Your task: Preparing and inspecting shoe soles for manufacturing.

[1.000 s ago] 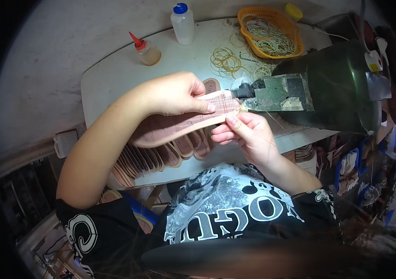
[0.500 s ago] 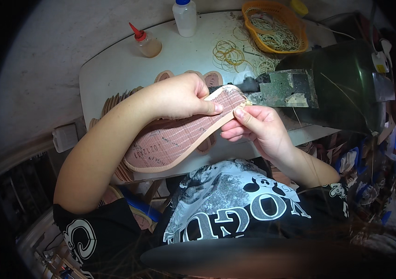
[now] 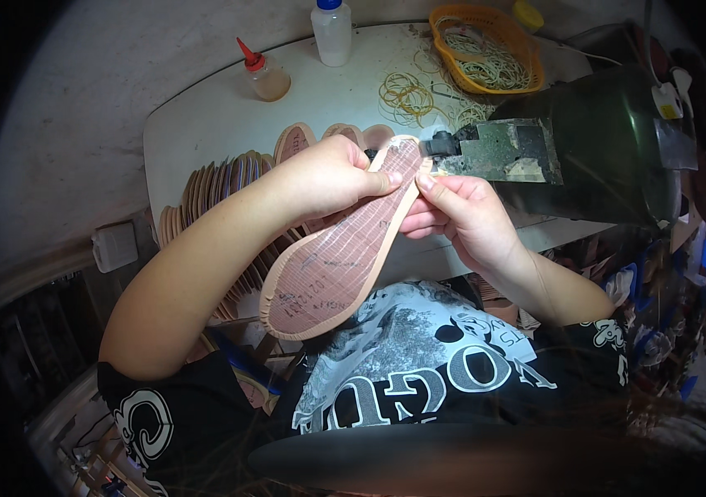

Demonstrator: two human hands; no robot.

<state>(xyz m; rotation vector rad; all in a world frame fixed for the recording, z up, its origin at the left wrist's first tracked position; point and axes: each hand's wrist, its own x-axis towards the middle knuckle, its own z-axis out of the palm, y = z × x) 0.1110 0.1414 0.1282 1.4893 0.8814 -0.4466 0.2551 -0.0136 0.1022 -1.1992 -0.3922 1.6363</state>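
Note:
A reddish-brown insole (image 3: 332,265) with a pale tan folded edge strip lies slantwise between my hands, its narrow end up against the dark head of a green machine (image 3: 506,153). My left hand (image 3: 332,178) grips it near the narrow end, thumb flat on the top face and fingers curled beneath. On the opposite edge, my right hand (image 3: 465,211) pinches the border between thumb and fingers. The wide end hangs toward my shirt. Part of the narrow end's underside is hidden by my hands.
Stacked insoles (image 3: 212,195) stand in rows at the table's left, partly behind my left arm. At the back are a red-tipped squeeze bottle (image 3: 267,79), a blue-capped bottle (image 3: 332,37), loose elastic bands (image 3: 407,98) and an orange basket (image 3: 485,83). A dark rounded machine body (image 3: 609,141) fills the right.
The insole has turned, its wide end swinging toward me and right, its narrow end moving up and left. My right hand has shifted slightly up; more stacked insoles show.

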